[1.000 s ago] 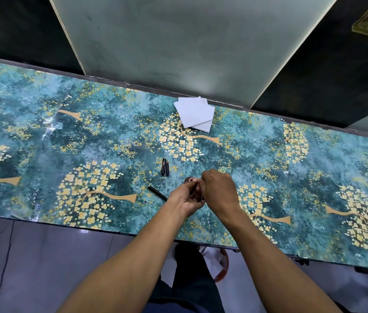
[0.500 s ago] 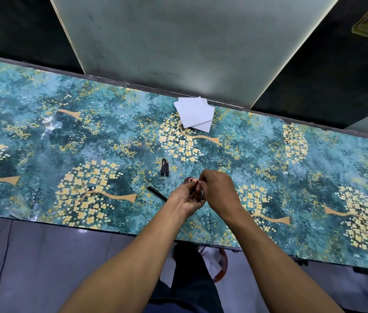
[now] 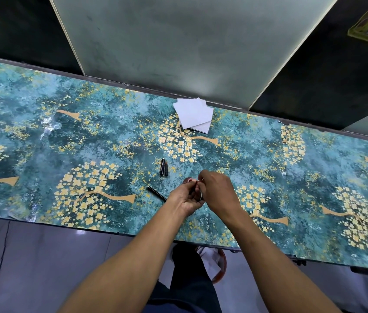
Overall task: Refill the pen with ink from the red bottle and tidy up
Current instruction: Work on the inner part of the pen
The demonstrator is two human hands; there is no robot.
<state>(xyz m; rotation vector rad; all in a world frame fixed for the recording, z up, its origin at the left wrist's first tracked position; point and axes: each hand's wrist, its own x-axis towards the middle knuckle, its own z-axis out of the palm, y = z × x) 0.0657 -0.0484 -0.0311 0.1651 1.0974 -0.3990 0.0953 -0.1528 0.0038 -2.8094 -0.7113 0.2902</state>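
Observation:
My left hand (image 3: 184, 198) and my right hand (image 3: 219, 192) meet fingertip to fingertip near the table's front edge. Just beyond my left fingers a sliver of the red bottle (image 3: 187, 180) shows; the rest is hidden by that hand, which curls around it. My right fingers pinch a small thin pen part over the bottle, mostly covered. A slim black pen barrel (image 3: 157, 193) lies on the table just left of my left hand. Two short black pen pieces (image 3: 163, 167) lie side by side a little farther back.
A small stack of white paper tissues (image 3: 193, 115) lies at the back of the table (image 3: 65, 143), which has a teal cover with yellow flowers. A pale panel rises behind the table. Below the front edge are the grey floor and my legs.
Both hands stay together in the same spot; only the fingers have shifted slightly. The loose pen pieces and the tissues have not moved.

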